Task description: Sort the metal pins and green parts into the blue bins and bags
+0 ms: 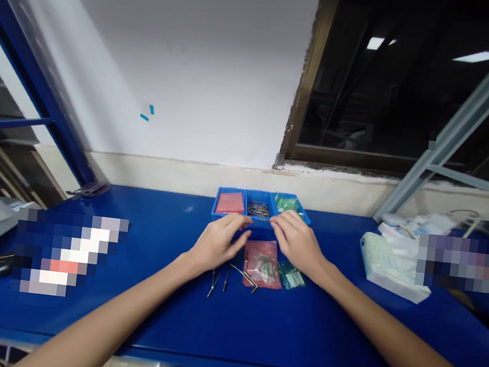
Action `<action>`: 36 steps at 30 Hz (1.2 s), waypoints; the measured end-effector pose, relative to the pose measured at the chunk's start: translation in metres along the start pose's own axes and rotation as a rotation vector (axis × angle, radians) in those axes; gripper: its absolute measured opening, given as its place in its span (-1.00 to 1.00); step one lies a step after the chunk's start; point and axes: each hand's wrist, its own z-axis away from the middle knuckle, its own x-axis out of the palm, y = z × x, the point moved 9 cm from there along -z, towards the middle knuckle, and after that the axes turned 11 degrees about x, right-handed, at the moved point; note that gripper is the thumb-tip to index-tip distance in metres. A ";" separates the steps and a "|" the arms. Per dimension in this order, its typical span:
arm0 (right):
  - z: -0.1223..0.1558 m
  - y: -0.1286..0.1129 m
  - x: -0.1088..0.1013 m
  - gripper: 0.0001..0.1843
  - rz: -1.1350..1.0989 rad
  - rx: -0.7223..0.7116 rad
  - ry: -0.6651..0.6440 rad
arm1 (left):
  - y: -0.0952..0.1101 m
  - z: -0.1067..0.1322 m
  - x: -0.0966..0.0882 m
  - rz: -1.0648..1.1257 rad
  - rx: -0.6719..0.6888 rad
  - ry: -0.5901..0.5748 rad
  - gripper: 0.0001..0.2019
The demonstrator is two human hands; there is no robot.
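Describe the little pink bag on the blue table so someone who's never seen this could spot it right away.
Start at the blue table and find the row of three small blue trays by the wall. Just in front, between the left hand and right hand, lies the pink bag. It is see-through red-pink; the smaller bag beside it is green.

What can't be made out from here

Beyond both hands' fingertips, the small metal parts [258, 209] in the blue plastic three-compartment tray [221, 195] are too tiny to identify.
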 end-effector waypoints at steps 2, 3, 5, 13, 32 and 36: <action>-0.017 0.012 0.000 -0.69 0.071 0.029 0.003 | -0.002 0.000 0.000 -0.029 0.009 -0.015 -0.82; -0.024 0.015 -0.001 -0.69 0.085 0.046 0.008 | -0.002 0.000 0.000 -0.043 0.015 -0.026 -0.82; -0.030 0.013 -0.005 -0.65 0.076 0.057 0.023 | -0.003 -0.001 0.001 -0.070 0.022 -0.048 -0.81; 0.021 -0.041 0.007 -0.74 -0.148 -0.073 -0.277 | -0.005 0.000 0.008 -0.128 0.051 -0.229 -0.81; 0.037 -0.051 0.028 -0.86 -0.121 -0.100 -0.345 | -0.016 0.017 0.042 0.426 -0.098 -0.570 -0.83; 0.038 -0.050 0.031 -0.82 -0.109 -0.108 -0.355 | -0.016 0.018 0.045 0.446 -0.127 -0.596 -0.90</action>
